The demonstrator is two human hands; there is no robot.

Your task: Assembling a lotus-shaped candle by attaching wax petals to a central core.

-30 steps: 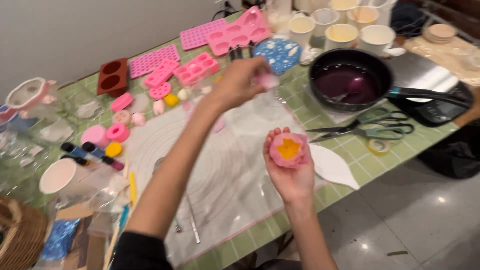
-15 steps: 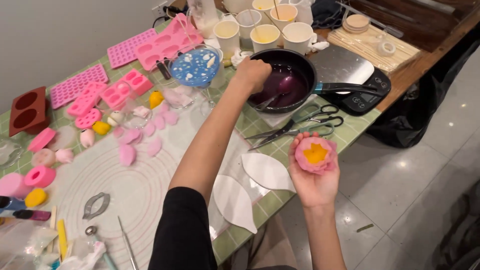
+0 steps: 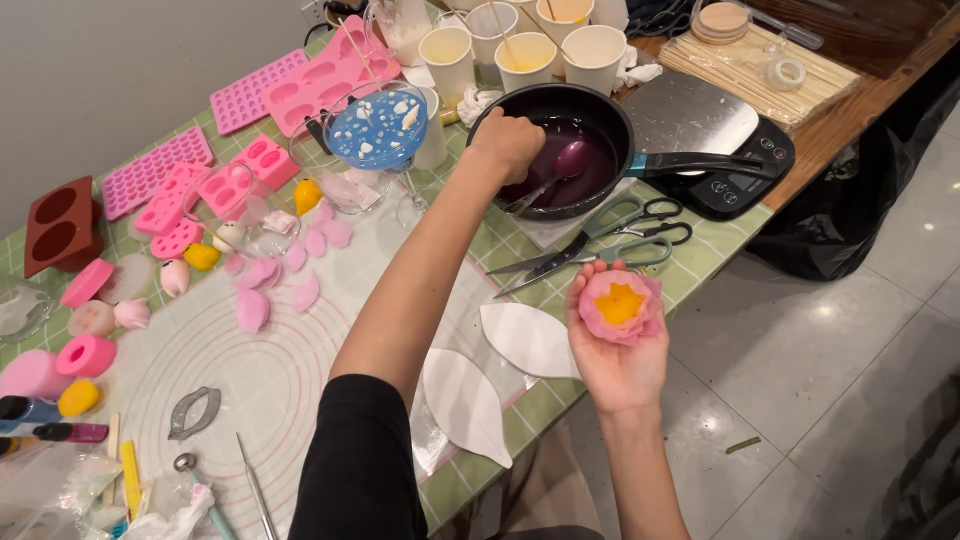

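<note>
My left hand reaches across the table to a black pan of dark purple liquid and is closed on the handle of a metal spoon whose bowl rests in the liquid. Palm up beyond the table's front edge, my right hand cradles a pink flower-shaped piece with a yellow centre. Loose pink petals lie on the white silicone mat to the left.
Scissors lie in front of the pan, a black kitchen scale to its right. Paper cups, pink silicone moulds and a blue-filled glass stand behind. Two white leaf-shaped cutouts lie at the front edge.
My left hand has travelled from the pink moulds to the pan and taken hold of the spoon. The view has swung right. My right hand keeps holding the flower.
</note>
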